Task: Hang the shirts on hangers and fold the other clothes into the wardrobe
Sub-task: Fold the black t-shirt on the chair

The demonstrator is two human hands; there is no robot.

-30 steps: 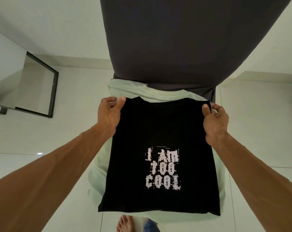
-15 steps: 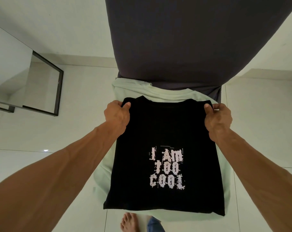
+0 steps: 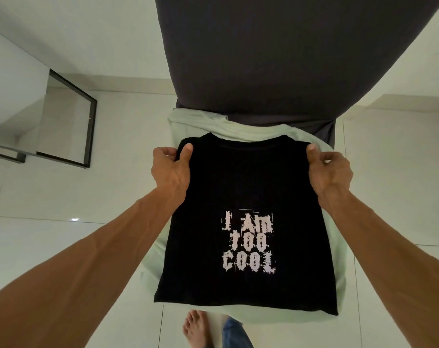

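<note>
**Two hands, one black shirt held at the shoulders**

Head view: the left hand (image 3: 172, 172) and right hand (image 3: 330, 175) each keep a closed grip on a shoulder of the black T-shirt (image 3: 246, 187), which lies over a pale green garment (image 3: 251, 133) on the dark chair (image 3: 288, 59) (seat mostly hidden). Uneven lifting could drag the green garment onto the floor (image 3: 401, 197).

I've got one view only, from the head, wide-angle, looking steeply down and forward, close over both forearms; the floor (image 3: 50, 247) edges seem bowed by the lens.
</note>
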